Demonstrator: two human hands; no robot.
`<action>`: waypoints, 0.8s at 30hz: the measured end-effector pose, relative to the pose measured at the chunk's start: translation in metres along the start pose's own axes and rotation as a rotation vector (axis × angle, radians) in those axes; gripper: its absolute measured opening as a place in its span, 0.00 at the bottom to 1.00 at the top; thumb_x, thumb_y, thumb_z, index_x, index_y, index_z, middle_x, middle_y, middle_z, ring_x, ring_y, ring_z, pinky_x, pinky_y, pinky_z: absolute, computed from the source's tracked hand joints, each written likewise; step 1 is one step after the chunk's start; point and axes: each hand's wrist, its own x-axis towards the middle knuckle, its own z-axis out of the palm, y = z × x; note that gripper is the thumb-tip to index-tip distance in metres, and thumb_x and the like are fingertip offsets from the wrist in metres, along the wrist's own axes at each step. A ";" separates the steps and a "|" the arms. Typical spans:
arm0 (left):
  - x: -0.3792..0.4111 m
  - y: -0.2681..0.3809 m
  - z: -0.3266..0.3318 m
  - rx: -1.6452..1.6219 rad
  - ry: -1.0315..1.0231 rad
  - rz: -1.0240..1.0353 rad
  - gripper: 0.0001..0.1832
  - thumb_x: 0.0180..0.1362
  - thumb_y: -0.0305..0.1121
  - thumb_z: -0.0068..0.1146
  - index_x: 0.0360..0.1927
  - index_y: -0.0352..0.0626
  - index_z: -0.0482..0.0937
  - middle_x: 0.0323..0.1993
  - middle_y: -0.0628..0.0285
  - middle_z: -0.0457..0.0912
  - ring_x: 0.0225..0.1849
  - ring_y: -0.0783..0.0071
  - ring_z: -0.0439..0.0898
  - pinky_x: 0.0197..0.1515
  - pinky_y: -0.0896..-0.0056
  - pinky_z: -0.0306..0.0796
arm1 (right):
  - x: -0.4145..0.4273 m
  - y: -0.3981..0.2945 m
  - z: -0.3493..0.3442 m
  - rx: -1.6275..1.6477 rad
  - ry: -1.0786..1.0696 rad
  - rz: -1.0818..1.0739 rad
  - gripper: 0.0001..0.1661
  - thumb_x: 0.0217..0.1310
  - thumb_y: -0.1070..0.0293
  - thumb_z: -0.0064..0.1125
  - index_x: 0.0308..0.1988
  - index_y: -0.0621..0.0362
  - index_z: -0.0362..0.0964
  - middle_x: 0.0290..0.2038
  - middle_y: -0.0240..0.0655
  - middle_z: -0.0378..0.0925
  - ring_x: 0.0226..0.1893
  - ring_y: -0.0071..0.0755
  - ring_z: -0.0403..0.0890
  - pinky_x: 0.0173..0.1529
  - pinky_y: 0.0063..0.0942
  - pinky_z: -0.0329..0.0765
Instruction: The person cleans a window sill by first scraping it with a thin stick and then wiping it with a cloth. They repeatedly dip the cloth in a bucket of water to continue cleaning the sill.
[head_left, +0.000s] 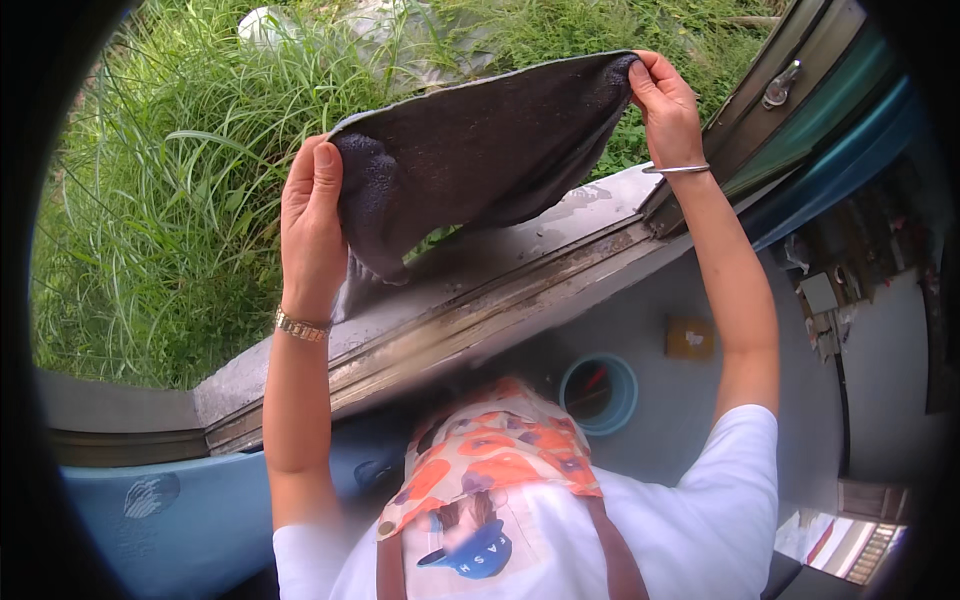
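A dark cloth (495, 142), terry-like at its corners, hangs stretched between my two hands over the windowsill (435, 289). My left hand (311, 202) pinches its left top corner between thumb and fingers. Higher up and farther right, my right hand (664, 97) grips the other top corner. The cloth's pale upper edge runs taut from hand to hand, while its lower part sags in folds near the sill. A gold-coloured watch band (301, 325) is on my left wrist and a silver bangle (676, 169) on my right.
The metal window track (480, 300) crosses below the cloth. At right stands the window frame with a latch (781, 84). Tall grass (202, 195) grows outside. A blue bucket (630, 397) and a cardboard box (690, 337) sit on the floor inside.
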 end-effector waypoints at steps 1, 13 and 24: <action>0.002 -0.006 0.012 0.038 -0.018 -0.022 0.14 0.68 0.40 0.44 0.45 0.40 0.73 0.36 0.66 0.80 0.32 0.85 0.76 0.36 0.80 0.73 | -0.005 -0.012 -0.009 -0.138 0.028 -0.069 0.10 0.68 0.68 0.49 0.43 0.63 0.71 0.32 0.21 0.71 0.33 0.12 0.67 0.40 0.13 0.66; -0.050 -0.156 0.046 0.914 -1.149 0.297 0.10 0.54 0.26 0.54 0.40 0.40 0.77 0.33 0.59 0.79 0.38 0.60 0.74 0.43 0.64 0.70 | -0.158 0.038 -0.102 -1.396 -0.715 -0.302 0.04 0.47 0.74 0.50 0.27 0.53 0.69 0.27 0.31 0.69 0.34 0.33 0.74 0.48 0.28 0.68; -0.084 -0.132 0.021 1.078 -1.041 0.325 0.10 0.48 0.23 0.52 0.36 0.41 0.77 0.27 0.60 0.76 0.35 0.61 0.75 0.36 0.64 0.73 | -0.174 0.054 -0.058 -1.263 -0.521 -0.135 0.02 0.46 0.74 0.55 0.25 0.54 0.71 0.26 0.33 0.72 0.33 0.37 0.75 0.42 0.33 0.68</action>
